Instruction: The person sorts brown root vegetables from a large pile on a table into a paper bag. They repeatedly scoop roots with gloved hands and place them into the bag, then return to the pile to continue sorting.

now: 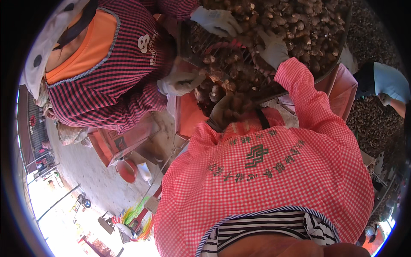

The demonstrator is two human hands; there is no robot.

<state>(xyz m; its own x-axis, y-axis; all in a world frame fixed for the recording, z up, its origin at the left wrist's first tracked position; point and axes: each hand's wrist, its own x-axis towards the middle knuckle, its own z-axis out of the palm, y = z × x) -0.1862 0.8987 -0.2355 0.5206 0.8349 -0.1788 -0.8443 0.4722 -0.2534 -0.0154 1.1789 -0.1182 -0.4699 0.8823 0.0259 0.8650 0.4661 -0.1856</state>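
My right hand, in a grey, soiled glove, reaches onto a heap of brown taro-like corms. Its thumb and fingers are apart, the fingertips blurred against the heap. My left hand, in a dark, dirty glove, is curled close to my chest at the near edge of the heap. Blur and shadow hide whether it holds a corm. Larger corms lie just beyond it. A dark barred rack shows between the corms, with a red rim beside it.
Opposite, a co-worker's gloved hand touches the heap; the other gloved hand is at its left edge. Red bags or boxes stand below. A red bucket sits on the floor. Another person is at right, near more corms.
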